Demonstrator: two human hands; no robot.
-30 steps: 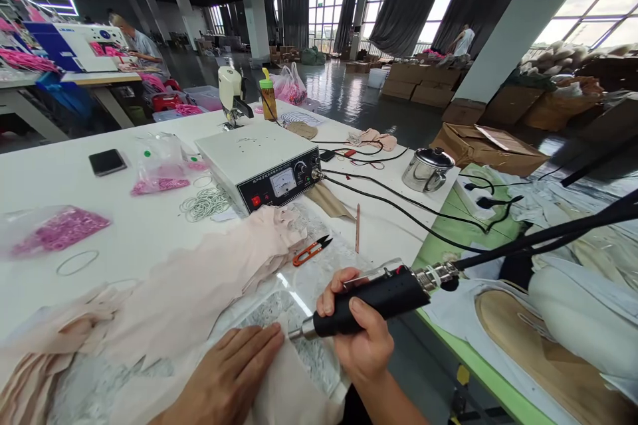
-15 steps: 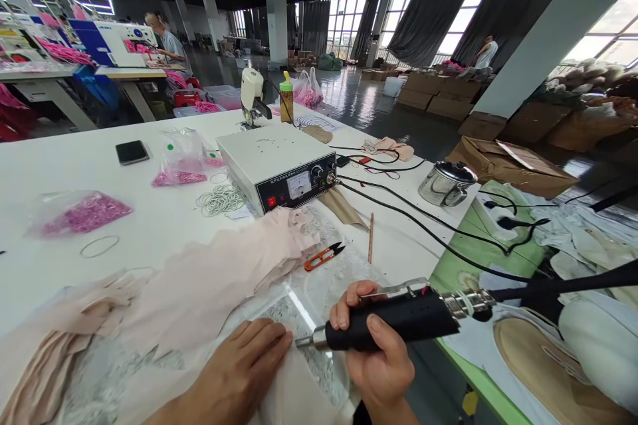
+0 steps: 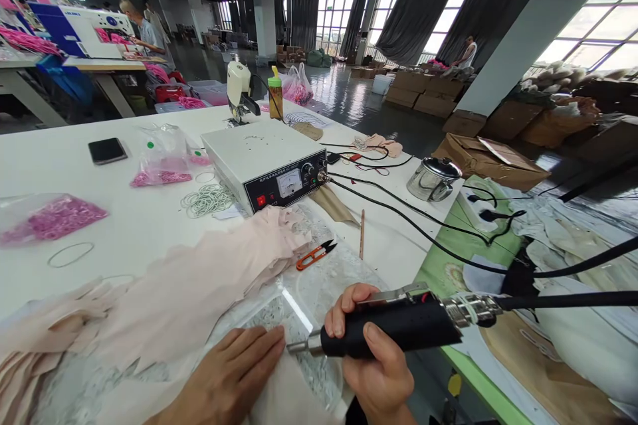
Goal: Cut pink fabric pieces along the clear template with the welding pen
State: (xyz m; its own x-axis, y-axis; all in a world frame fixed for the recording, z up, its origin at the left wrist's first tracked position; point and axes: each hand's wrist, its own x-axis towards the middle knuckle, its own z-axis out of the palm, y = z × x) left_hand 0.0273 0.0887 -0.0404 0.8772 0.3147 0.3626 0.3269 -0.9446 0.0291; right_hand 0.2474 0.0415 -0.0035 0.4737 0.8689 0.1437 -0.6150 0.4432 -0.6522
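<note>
My left hand [image 3: 234, 372] lies flat, fingers stretched out, over a piece of pale pink fabric [image 3: 294, 388] on a clear plastic sheet [image 3: 326, 378]. Wrapped around the black body of a handheld ultrasonic welder [image 3: 393, 329] is my right hand [image 3: 376, 372]. The welder's metal tip points left and sits right beside my left fingertips, at the fabric's edge; whether it touches is hard to see. Beyond my left hand, layered pale pink fabric pieces [image 3: 199, 285] spread over the table. Orange thread snips [image 3: 315, 255] lie behind the welder.
A control box [image 3: 284, 182] with a dial stands mid-table, and black cables [image 3: 399, 209] run from it to the right. Around it are bags of pink pieces [image 3: 64, 216], elastic loops [image 3: 207, 200], a phone [image 3: 107, 151] and a lidded metal mug [image 3: 433, 180]. People work farther off.
My view has turned slightly right, so the table's things sit farther left. Both hands keep nearly the same pose, with the welder's tip still beside my left fingertips.
</note>
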